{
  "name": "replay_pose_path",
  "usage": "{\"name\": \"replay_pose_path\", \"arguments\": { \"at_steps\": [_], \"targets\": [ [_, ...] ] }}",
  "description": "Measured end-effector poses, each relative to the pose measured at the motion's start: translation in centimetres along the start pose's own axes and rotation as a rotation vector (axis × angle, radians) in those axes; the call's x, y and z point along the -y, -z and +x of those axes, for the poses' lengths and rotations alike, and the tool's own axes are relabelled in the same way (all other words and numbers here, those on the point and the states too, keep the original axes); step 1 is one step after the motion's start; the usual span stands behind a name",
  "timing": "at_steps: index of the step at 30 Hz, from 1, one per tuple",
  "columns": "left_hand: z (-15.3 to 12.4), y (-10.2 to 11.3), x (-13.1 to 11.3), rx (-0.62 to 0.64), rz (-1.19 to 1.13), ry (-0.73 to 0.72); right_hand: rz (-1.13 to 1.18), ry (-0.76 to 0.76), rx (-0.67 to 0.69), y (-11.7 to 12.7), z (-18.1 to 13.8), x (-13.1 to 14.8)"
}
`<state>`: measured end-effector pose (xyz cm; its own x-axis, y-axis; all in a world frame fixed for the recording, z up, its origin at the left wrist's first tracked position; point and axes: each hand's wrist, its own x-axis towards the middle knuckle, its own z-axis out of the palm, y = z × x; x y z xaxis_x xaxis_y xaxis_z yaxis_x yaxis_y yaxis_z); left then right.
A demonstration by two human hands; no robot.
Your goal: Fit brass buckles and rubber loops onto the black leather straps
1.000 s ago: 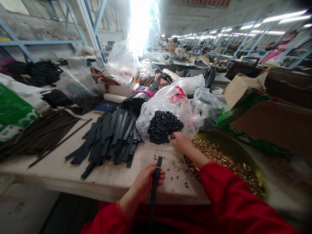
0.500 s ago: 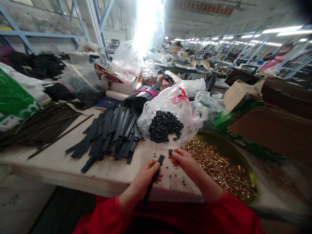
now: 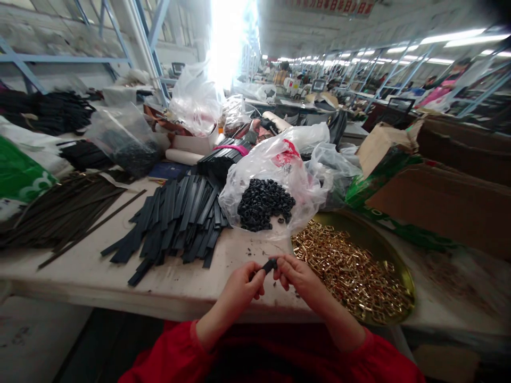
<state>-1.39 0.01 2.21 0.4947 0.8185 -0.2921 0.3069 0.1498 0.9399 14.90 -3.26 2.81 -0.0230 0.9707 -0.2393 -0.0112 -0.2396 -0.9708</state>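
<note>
Pinched in my left hand [image 3: 245, 284] is a black strap [image 3: 266, 267], its end pointing to the right. My right hand [image 3: 293, 274] closes its fingertips on a small black loop [image 3: 273, 262], which meets the end of the strap; whether the strap passes through it I cannot tell. Behind my hands, a pile of black loops [image 3: 263, 205] lies in the mouth of a clear plastic bag [image 3: 307, 186]. More black straps [image 3: 179, 218] are heaped to the left. On the right, gold metal buckles [image 3: 347, 266] fill a round gold tray [image 3: 411, 290].
An open cardboard box [image 3: 447, 205] stands at the right, behind the tray. Long dark strips [image 3: 75, 207] lie at the left, near a green bag [image 3: 19, 173]. Small black scraps dot the pale tabletop [image 3: 179, 287]. Other people are far back in the room.
My hands have come together: the loop in my right hand has moved to the strap's end. The strap has turned from hanging downward to pointing right. The view has shifted slightly.
</note>
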Motion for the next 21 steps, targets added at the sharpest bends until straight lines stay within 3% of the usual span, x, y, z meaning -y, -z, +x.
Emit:
{"name": "replay_pose_path", "arguments": {
  "at_steps": [8, 13, 17, 21],
  "targets": [
    [0.0, -0.2, -1.0, 0.109, 0.150, 0.016, -0.104, 0.038, -0.008, 0.5, -0.8, -1.3],
    [0.0, -0.2, -1.2, 0.204, 0.215, 0.019, -0.147, 0.035, 0.075, 0.6, -1.4, -2.0],
    [-0.4, -0.3, -1.6, 0.160, 0.124, -0.007, -0.074, 0.036, 0.034, 0.3, -1.2, -1.7],
    [-0.8, -0.1, -1.8, 0.262, -0.061, -0.007, 0.053, 0.014, -0.060, -0.3, -1.2, -1.5]
  ]
}}
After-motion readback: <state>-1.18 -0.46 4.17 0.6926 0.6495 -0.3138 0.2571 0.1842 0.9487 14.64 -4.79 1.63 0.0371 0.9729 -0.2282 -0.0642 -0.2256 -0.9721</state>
